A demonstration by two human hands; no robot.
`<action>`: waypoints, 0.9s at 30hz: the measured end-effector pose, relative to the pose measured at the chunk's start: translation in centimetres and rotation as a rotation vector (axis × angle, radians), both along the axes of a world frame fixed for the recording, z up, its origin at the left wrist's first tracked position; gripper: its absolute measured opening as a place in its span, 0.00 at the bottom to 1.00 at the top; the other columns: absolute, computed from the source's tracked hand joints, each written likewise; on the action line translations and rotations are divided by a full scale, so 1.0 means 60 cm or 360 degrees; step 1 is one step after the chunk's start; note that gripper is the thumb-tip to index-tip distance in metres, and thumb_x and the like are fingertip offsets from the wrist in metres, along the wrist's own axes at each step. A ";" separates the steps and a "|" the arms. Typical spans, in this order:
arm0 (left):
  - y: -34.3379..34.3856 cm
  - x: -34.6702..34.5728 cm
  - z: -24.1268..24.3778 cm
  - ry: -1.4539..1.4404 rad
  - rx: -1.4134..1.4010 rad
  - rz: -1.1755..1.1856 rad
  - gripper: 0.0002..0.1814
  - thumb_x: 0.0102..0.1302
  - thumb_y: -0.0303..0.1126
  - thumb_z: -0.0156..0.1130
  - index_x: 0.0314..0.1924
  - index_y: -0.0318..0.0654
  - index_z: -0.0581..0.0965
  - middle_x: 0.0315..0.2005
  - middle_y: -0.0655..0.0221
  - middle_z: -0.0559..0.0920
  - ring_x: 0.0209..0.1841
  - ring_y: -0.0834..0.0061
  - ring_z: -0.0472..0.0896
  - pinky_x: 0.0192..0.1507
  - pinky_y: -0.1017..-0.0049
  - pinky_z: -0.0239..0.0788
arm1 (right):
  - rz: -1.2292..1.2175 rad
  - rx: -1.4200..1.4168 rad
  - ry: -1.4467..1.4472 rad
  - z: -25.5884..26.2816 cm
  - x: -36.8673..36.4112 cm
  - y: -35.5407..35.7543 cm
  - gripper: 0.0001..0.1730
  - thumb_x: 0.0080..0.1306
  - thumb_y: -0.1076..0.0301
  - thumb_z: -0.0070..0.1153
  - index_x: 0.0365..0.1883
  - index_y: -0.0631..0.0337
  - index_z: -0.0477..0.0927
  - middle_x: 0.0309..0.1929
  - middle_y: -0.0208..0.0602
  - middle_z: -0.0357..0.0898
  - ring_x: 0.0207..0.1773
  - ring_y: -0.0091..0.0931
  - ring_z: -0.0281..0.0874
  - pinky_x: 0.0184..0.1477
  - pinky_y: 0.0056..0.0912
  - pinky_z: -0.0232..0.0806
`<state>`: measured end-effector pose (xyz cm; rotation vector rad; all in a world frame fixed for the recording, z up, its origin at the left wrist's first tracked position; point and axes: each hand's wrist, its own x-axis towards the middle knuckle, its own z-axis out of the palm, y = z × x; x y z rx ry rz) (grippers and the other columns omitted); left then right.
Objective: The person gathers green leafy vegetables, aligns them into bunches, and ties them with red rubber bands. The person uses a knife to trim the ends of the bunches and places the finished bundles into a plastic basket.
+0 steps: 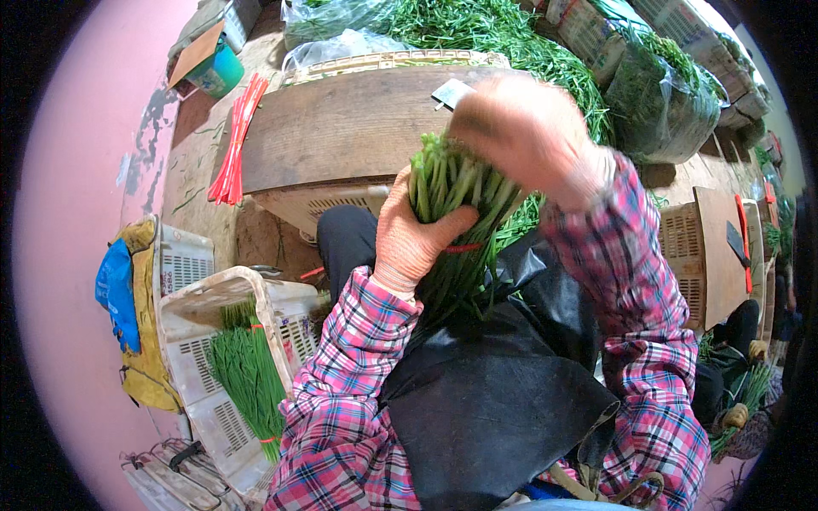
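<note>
My left hand [412, 239], in an orange knitted glove, grips a thick bunch of green leafy stalks [473, 185], perhaps garlic chives. The pale cut ends point up and away from me, while the leaves hang towards my lap. A red tie [463, 248] crosses the bunch just below my thumb. Over the cut ends is my right hand [517, 128], gloved the same way and blurred by motion. Its fingers are curled, and I cannot tell whether they hold anything. A black apron [498, 396] covers my lap under the bunch.
Ahead, a wooden board [332, 128] on a crate bears red ties [236, 140] and a flat metal tool [452, 94]. Loose greens [473, 32] lie beyond. At left, a white plastic crate [265, 281] holds tied greens [246, 364]. A co-worker's gloved hand [735, 415] shows at right.
</note>
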<state>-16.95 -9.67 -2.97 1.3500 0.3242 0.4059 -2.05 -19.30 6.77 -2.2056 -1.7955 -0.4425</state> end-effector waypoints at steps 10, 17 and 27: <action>0.005 -0.004 -0.009 -0.0212 -0.0200 0.0018 0.36 0.49 0.28 0.76 0.58 0.32 0.69 0.49 0.66 0.78 0.51 0.75 0.76 0.56 0.73 0.67 | 0.0033 0.0443 -0.0182 -0.009 0.041 -0.016 0.14 0.54 0.61 0.64 0.36 0.57 0.80 0.32 0.40 0.79 0.40 0.41 0.78 0.41 0.40 0.72; 0.083 0.012 0.048 -0.0686 -0.0576 0.0112 0.30 0.57 0.35 0.71 0.57 0.32 0.71 0.48 0.65 0.80 0.46 0.74 0.79 0.52 0.73 0.70 | 0.0430 0.0270 0.1468 -0.099 0.000 -0.034 0.66 0.35 0.68 0.77 0.71 0.64 0.51 0.69 0.45 0.58 0.73 0.35 0.52 0.71 0.39 0.50; 0.125 -0.012 0.194 -0.0958 0.0799 0.0420 0.19 0.64 0.34 0.63 0.50 0.31 0.74 0.43 0.61 0.80 0.45 0.70 0.79 0.50 0.72 0.70 | 0.0620 0.1294 0.1714 0.006 0.037 0.032 0.45 0.36 0.81 0.76 0.55 0.62 0.69 0.49 0.38 0.79 0.52 0.32 0.77 0.56 0.37 0.71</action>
